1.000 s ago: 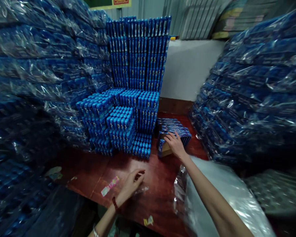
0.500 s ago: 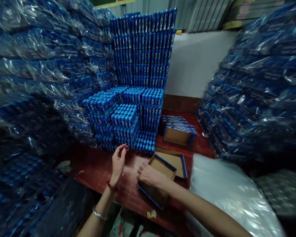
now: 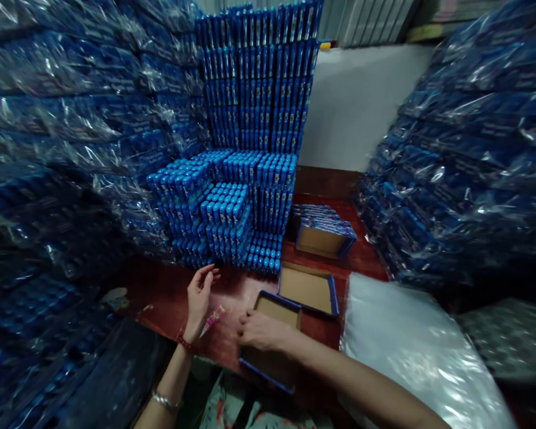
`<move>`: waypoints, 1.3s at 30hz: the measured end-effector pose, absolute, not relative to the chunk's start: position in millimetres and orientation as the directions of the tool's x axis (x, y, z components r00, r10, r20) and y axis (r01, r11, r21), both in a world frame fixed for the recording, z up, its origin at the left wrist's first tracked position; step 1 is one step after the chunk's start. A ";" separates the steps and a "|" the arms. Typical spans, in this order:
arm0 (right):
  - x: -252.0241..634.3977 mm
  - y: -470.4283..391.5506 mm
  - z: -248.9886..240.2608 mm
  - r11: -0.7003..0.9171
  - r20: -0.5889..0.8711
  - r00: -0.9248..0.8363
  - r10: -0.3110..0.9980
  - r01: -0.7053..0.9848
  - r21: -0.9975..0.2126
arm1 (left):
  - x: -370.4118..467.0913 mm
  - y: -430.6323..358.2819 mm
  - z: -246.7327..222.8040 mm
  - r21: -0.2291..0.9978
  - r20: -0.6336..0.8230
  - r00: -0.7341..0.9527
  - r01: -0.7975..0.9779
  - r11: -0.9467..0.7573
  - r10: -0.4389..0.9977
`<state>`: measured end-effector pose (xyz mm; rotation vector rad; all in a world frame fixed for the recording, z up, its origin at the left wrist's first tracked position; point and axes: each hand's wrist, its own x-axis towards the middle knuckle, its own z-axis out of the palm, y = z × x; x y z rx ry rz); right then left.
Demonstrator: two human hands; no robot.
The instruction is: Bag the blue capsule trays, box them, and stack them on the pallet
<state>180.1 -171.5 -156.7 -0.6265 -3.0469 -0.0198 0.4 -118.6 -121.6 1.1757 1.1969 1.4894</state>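
My left hand (image 3: pixel 200 297) is raised over the red-brown tabletop, fingers apart and nothing in them. A small pink and yellow packet (image 3: pixel 213 319) lies just right of its wrist. Curled fingers of my right hand (image 3: pixel 262 329) lie over the left rim of a shallow cardboard tray with blue edges (image 3: pixel 279 311); the hand and forearm hide part of this tray, and the fingertips are partly hidden. A second open tray (image 3: pixel 307 289) sits just behind it to the right. Blocks of blue, round-topped pen-like items (image 3: pixel 226 202) stand beyond my hands.
Nested trays (image 3: pixel 324 239) stand on edge farther back. Clear plastic sheets or bags (image 3: pixel 397 339) lie at the right. Plastic-wrapped blue packs are piled high on the left (image 3: pixel 71 113) and right (image 3: pixel 469 161). The table's front edge runs close to my body.
My right hand and the nearer tray have shifted left, apart from the second tray. My left hand has moved slightly left. The pink packet now shows on the table between my hands.
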 end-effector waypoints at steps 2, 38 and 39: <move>206.7 -158.2 -155.4 0.897 0.017 -0.898 0.440 0.440 0.032 | -1.1 -115.9 -117.1 0.982 0.173 -0.252 -0.028 -0.185 0.952; 205.8 12.6 -25.1 0.329 0.213 0.461 0.861 -0.186 -0.926 | 69.5 -75.1 -61.1 0.613 0.744 -0.204 0.586 -0.530 0.636; 210.9 -3.6 -27.1 0.348 0.220 0.471 0.854 -0.204 -0.915 | 72.4 -87.9 -62.9 0.600 0.751 -0.181 0.589 -0.541 0.635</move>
